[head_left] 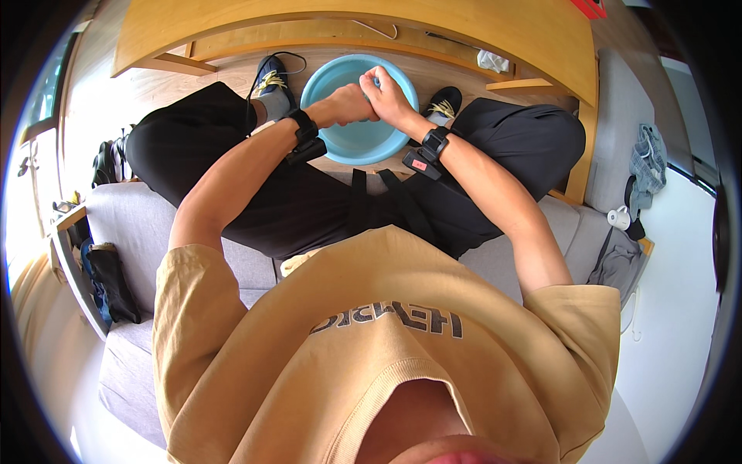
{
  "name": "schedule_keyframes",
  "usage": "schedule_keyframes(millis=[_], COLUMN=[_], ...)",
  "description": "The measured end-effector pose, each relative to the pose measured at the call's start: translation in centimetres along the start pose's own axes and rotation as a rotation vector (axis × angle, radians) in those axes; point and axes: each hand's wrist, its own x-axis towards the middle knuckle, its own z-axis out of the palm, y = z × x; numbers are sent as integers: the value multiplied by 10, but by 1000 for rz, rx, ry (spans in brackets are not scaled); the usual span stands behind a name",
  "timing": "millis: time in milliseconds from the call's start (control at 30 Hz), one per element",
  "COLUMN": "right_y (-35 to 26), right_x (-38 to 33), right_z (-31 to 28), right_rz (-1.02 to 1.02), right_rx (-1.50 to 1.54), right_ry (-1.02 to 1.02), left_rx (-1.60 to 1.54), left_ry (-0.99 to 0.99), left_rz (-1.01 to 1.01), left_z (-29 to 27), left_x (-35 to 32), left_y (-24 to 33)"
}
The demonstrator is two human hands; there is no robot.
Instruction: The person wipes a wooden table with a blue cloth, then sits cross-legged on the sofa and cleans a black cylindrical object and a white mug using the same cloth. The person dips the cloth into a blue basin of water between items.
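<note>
Light-blue round plastic basin (367,147) stands on the wood-look floor (233,73), beneath both your hands. Over the basin, your left hand (348,104) and right hand (389,97) are clenched, touching; whether they grip something, I cannot tell. Nearer you than the basin, your tan short-sleeved T-shirt (340,379) bears dark lettering.

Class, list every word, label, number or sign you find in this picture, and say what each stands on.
Tan T-shirt: large dark lettering across the chest, upside down and partly lost in folds; wording not copied here.
Black box at the right wrist: small pinkish-red label, its marks too small to read.
White mug at the right: any marks are too small to read.
</note>
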Motion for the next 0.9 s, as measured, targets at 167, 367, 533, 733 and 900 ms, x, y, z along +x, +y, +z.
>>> schedule_keyframes(millis=[167, 367, 533, 733, 900], right_y=[0, -13, -58, -80, -54], right_x=[-1, 2, -5, -6, 0], right_z=[0, -10, -57, -71, -53], right_rz=[67, 50, -234, -756, -826], right_rx=[-2, 15, -212, -724, -764], right_ry=[-16, -116, -348, -346, -165], left_rx=[10, -47, -151, -490, -354], left_ry=[-6, 157, -87, -240, -280], left_rz=[-9, 27, -72, -33, -44], left_z=[2, -4, -42, -44, -34], left_x=[2, -11, -36, -55, -48], left_y=[-2, -14, 0, 25, 28])
